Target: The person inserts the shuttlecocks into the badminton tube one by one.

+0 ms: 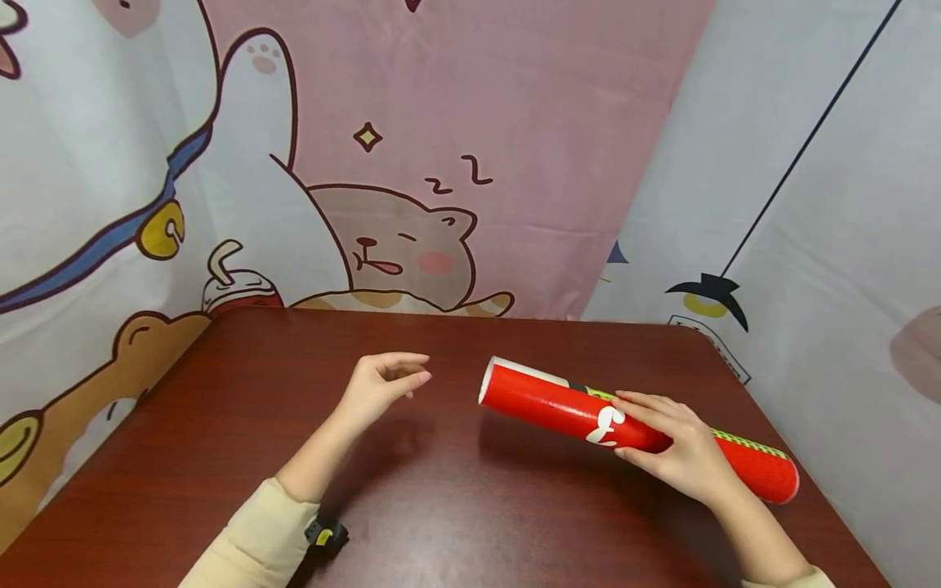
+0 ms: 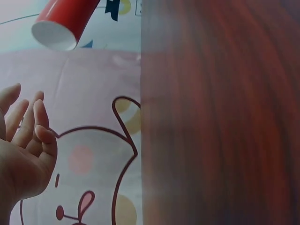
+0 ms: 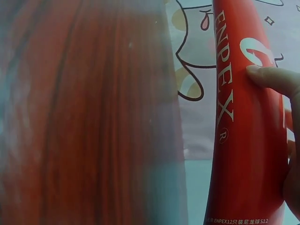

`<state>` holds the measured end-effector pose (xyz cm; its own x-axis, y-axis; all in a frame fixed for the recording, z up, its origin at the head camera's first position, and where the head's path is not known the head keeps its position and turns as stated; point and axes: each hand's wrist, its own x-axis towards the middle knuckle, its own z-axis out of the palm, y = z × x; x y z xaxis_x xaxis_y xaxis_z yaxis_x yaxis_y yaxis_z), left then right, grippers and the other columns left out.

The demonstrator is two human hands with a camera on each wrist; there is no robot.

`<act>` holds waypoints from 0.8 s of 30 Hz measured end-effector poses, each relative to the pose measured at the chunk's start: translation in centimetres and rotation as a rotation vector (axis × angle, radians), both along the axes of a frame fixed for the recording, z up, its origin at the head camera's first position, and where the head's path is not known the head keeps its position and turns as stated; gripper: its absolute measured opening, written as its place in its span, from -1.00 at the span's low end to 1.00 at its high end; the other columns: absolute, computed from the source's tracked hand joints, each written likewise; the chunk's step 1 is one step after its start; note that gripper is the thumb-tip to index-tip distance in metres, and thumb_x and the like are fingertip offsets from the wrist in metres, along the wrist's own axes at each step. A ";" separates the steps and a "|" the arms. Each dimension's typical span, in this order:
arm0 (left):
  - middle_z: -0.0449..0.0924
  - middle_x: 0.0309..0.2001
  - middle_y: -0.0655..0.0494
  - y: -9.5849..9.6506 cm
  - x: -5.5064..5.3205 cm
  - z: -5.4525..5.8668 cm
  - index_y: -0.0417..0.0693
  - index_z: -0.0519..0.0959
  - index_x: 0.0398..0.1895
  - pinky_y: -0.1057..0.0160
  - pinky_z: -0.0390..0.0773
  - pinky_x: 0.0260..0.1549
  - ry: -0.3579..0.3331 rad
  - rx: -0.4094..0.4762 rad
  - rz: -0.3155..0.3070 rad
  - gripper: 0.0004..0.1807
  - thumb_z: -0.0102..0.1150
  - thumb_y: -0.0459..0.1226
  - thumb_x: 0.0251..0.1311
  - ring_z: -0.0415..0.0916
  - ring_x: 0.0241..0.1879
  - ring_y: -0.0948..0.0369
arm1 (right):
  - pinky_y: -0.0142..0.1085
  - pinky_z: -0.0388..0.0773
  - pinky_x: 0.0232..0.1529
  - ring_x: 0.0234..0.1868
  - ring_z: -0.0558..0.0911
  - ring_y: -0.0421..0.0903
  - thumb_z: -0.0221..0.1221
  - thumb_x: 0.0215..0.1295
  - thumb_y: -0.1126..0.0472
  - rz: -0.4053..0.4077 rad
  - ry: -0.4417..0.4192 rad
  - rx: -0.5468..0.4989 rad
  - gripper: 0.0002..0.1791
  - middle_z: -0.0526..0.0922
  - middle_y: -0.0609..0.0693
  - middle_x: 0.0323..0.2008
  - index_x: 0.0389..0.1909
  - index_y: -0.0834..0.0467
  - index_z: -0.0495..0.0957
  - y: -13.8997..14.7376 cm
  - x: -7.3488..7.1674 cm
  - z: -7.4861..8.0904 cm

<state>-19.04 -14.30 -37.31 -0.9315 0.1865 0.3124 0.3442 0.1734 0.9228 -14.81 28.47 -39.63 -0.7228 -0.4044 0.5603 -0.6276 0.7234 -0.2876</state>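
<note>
A long red shuttlecock tube [image 1: 547,402] with white lettering and a yellow-green checked strip slants above the right half of the table. My right hand [image 1: 680,445] grips it around the middle, thumb on the near side and fingers over the top. "ENPEX" reads along the tube [image 3: 243,140] in the right wrist view, where the thumb presses its side. The pale round end of the tube [image 2: 54,35] faces left, toward my left hand [image 1: 378,392]. That hand hovers over the table, apart from the tube, with loosely bent fingers holding nothing.
A dark reddish-brown wooden table [image 1: 412,523] spreads beneath both hands. Behind it and along its sides hangs a cartoon-printed curtain [image 1: 529,147]. A small black device [image 1: 327,535] sits at the left sleeve's cuff.
</note>
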 end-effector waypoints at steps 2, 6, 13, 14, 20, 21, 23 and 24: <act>0.69 -0.29 -0.09 -0.4 0.3 0.3 -0.27 0.64 -0.07 0.25 0.57 -0.44 -0.003 -0.006 0.007 -0.71 0.33 -0.38 0.12 0.56 -0.43 -0.13 | -0.09 0.41 -0.14 0.05 0.44 -0.13 0.58 -0.32 0.23 -0.012 -0.010 0.009 -0.17 0.54 -0.11 0.12 0.15 -0.06 0.57 0.1 -0.1 0.0; 0.67 -0.23 -0.18 -1.0 1.3 1.6 -0.33 0.61 -0.04 0.29 0.55 -0.37 -0.005 -0.051 0.017 -0.69 0.30 -0.41 0.14 0.57 -0.28 -0.12 | 0.01 0.41 -0.15 0.03 0.45 -0.08 0.57 -0.29 0.20 -0.025 -0.039 0.021 -0.20 0.54 -0.09 0.11 0.14 -0.08 0.58 0.5 -0.4 -0.1; 0.63 -0.14 -0.28 -2.5 0.8 0.8 -0.32 0.58 0.02 0.30 0.54 -0.29 -0.023 -0.075 0.016 -0.65 0.28 -0.42 0.14 0.55 -0.15 -0.11 | 0.04 0.45 -0.17 0.02 0.47 -0.06 0.57 -0.27 0.16 -0.031 -0.043 0.058 -0.23 0.55 -0.07 0.10 0.14 -0.07 0.58 1.2 -1.0 -0.5; 0.63 -0.14 -0.28 -2.8 0.5 0.4 -0.31 0.58 0.02 0.30 0.54 -0.29 -0.025 -0.070 0.013 -0.65 0.29 -0.41 0.14 0.56 -0.15 -0.10 | 0.04 0.46 -0.17 0.02 0.47 -0.06 0.57 -0.27 0.16 -0.035 -0.043 0.060 -0.23 0.55 -0.07 0.09 0.13 -0.06 0.59 1.3 -1.1 -0.6; 0.65 -0.12 -0.19 -4.3 -0.9 -1.6 -0.22 0.60 0.04 0.31 0.54 -0.27 -0.010 -0.063 0.023 -0.63 0.32 -0.36 0.14 0.58 -0.14 0.01 | 0.06 0.46 -0.18 0.00 0.48 -0.02 0.56 -0.23 0.12 -0.065 -0.063 0.079 -0.26 0.55 -0.03 0.08 0.13 -0.04 0.59 1.7 -1.8 -1.0; 0.65 -0.12 -0.17 -4.5 -1.0 -1.7 -0.21 0.60 0.04 0.31 0.54 -0.26 -0.006 -0.065 0.025 -0.63 0.33 -0.34 0.14 0.57 -0.14 0.02 | 0.06 0.46 -0.18 0.00 0.48 -0.01 0.56 -0.23 0.12 -0.070 -0.067 0.081 -0.27 0.55 -0.02 0.08 0.12 -0.04 0.59 1.8 -1.9 -1.1; 0.65 -0.13 -0.14 -4.9 -1.1 -1.9 -0.21 0.60 0.04 0.30 0.54 -0.25 -0.004 -0.064 0.026 -0.63 0.33 -0.33 0.14 0.58 -0.14 0.01 | 0.07 0.45 -0.18 -0.01 0.48 0.00 0.56 -0.23 0.11 -0.079 -0.073 0.083 -0.27 0.56 -0.01 0.07 0.11 -0.03 0.59 1.9 -2.1 -1.3; 0.66 -0.13 -0.13 -5.0 -1.1 -2.0 -0.19 0.61 0.03 0.30 0.54 -0.25 -0.011 -0.067 0.029 -0.63 0.33 -0.32 0.14 0.58 -0.13 0.00 | 0.08 0.45 -0.17 -0.01 0.48 0.01 0.56 -0.23 0.11 -0.083 -0.074 0.086 -0.28 0.56 0.00 0.06 0.11 -0.02 0.60 1.9 -2.2 -1.3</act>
